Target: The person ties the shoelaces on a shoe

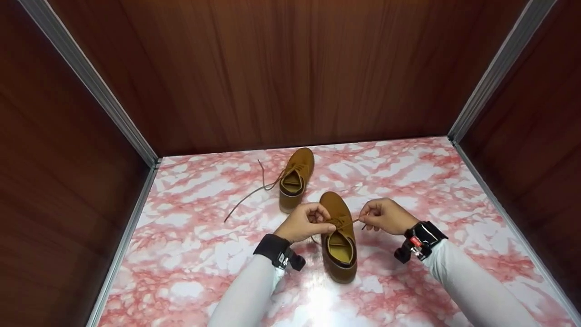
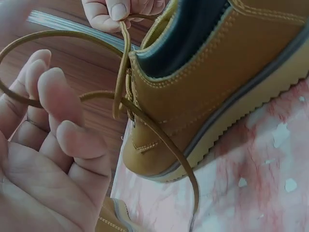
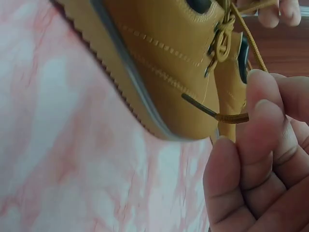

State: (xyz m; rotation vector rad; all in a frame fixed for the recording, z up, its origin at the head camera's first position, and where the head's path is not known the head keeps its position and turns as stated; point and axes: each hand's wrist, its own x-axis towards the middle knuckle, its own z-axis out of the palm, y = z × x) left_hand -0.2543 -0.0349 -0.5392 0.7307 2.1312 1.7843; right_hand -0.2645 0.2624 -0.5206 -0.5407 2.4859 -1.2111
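Tying, it seems! Left hand (image 1: pixel 305 223) at the shoe's (image 1: pixel 336 205) ten o'clock, right hand (image 1: pixel 383 216) at two, apart, both gripping lace (image 1: pixel 348 223); next likely wants a snug pull.

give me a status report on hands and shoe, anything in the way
Left hand gripping lace, right hand pinching it near its tip. Near shoe upright between hands. Other shoe beyond, not blocking.

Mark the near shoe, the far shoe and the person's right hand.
Near shoe (image 1: pixel 340 252): head view, on the yellow inside of its opening.
Far shoe (image 1: pixel 292 186): head view, on the inside of its opening.
Right hand (image 1: pixel 386 218): head view, on the back of the hand.
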